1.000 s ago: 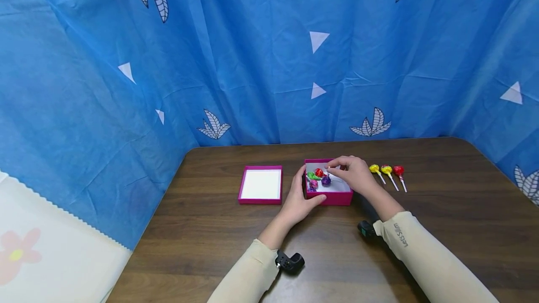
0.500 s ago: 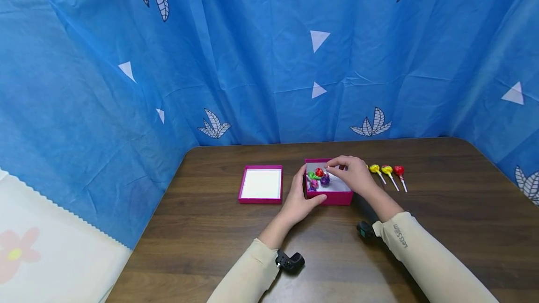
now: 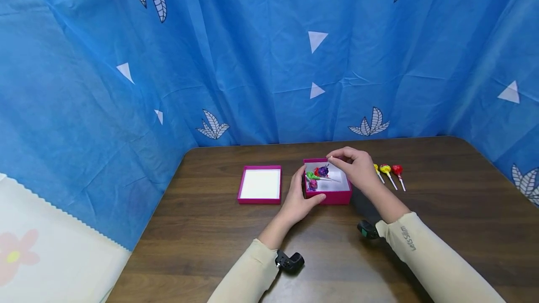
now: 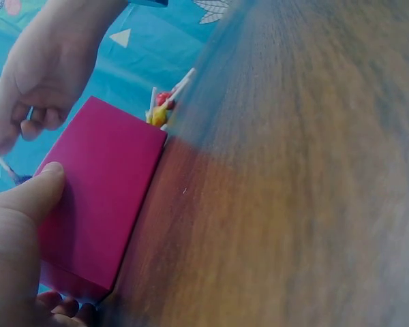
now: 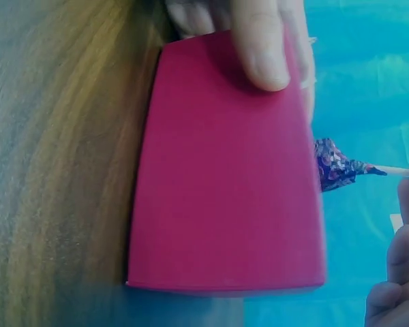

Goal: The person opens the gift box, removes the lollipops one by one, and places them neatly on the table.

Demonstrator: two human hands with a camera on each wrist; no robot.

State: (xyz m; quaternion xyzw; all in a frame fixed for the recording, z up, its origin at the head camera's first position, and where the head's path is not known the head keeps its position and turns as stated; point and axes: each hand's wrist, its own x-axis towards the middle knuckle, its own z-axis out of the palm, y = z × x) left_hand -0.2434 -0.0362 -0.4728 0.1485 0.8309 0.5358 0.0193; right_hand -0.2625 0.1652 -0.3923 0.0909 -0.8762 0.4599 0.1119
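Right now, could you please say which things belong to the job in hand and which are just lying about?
Likely the job's:
purple lollipop, pinched by right hand
magenta box, gripped by left hand
boxed lollipops
box lid
two yellow lollipops, one red lollipop

Apparently background:
leaf-print blue curtain
flower-print cloth

We had the box (image 3: pixel 333 198) upright and open-topped: magenta outside, pale inside, flat on the table (image 3: pixel 185 233), a bit in from the middle of its far edge. We saw the purple lollipop (image 3: pixel 323 171) in its patterned wrapper, gathered round a white stick; stick up, head down at the box's open top. Couldn't tell if it cleared the rim.
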